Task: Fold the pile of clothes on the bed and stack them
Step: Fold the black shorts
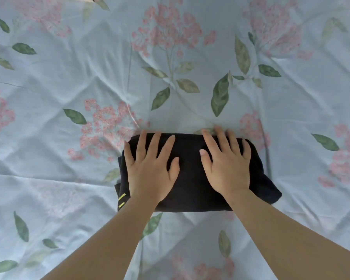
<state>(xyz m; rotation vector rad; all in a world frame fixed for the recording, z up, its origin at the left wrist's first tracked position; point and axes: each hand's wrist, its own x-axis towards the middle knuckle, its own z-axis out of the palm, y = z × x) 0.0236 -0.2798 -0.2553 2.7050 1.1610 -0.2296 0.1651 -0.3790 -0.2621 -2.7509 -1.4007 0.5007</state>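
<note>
A folded dark garment (192, 184) lies near the middle of a floral bedsheet (49, 77). The left hand (150, 168) and right hand (226, 164) press flat on it, fingers spread, gripping nothing. It looks soft, light and floppy, so it is probably best lifted from beneath its left and right edges.

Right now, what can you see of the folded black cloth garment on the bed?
The folded black cloth garment lies flat on the pale blue flowered bed sheet, a compact rectangle of several layers, soft and matte. Two short yellow stripes show at its near left corner. The left hand and the right hand press on it with straight, spread fingers.
</note>
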